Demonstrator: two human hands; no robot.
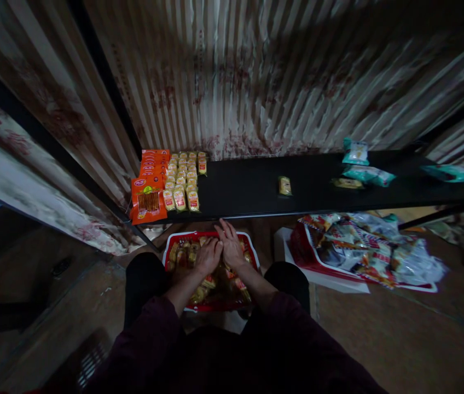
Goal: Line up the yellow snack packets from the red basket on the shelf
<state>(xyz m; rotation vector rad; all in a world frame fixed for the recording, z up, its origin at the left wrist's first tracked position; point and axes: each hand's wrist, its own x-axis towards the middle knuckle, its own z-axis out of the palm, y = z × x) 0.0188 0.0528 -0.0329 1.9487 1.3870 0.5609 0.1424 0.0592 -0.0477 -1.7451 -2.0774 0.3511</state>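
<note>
A red basket with a white rim [253,249] stands between my knees, holding many small yellow-wrapped snack packs [199,295]. My left hand [208,257] is over the basket, its fingers curled together; whatever they may hold is hidden. Right beside it, my right hand [231,244] reaches toward the shelf's front edge with fingers stretched out, and nothing shows in it. The two hands touch or nearly touch. Ahead, rows of the same yellow packs [180,198] stand on the black shelf [240,189], next to orange snack bags [149,200] at its left end.
A single yellow pack [285,186] lies mid-shelf. Teal packets [369,175] and another yellow pack lie farther right. On the floor to the right, a second red basket [303,249] is heaped with snack bags. Dark frame posts [109,71] and a striped curtain [240,71] stand behind.
</note>
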